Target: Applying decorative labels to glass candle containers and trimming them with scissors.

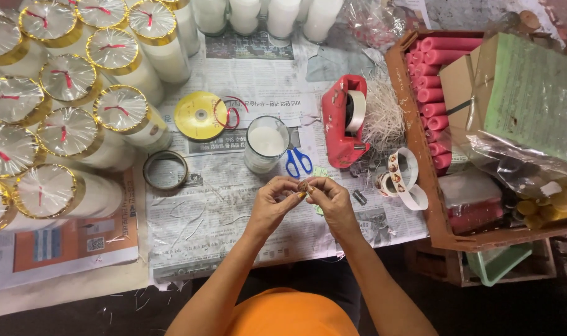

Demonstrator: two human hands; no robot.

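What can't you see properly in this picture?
- Small thing pinched between left hand and right hand: too small, covered by fingers, head view.
- Scissors: blades hidden behind the glass candle.
- Wrapped candles: cut off by the left edge.
- Crate: contents hidden under cardboard and plastic.

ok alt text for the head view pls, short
Both hands, left hand and right hand, pinch a small sticker together over a newspaper-covered table. Beyond them stand an open white candle jar, blue scissors and a red tape dispenser.
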